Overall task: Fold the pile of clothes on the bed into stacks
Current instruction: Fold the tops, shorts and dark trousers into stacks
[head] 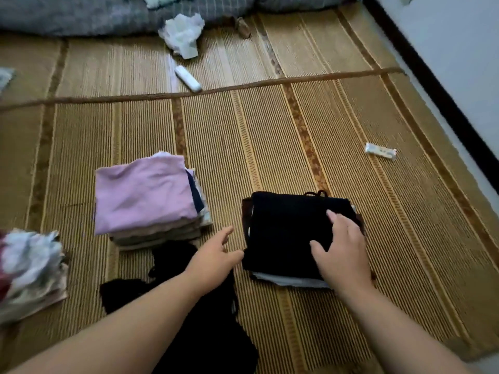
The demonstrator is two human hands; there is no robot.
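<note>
The left hand hangs with loose fingers and holds nothing, just beside the left edge of the black-topped stack. The right hand lies flat on top of that stack, fingers spread. The hands are apart.

On the bed's woven mat, a blurred patterned pile sits at the left edge. Next comes a pink-topped stack, then a loose black garment under the left forearm near the front edge. The black-topped stack sits right of the middle. A small white packet lies toward the right edge.
</note>
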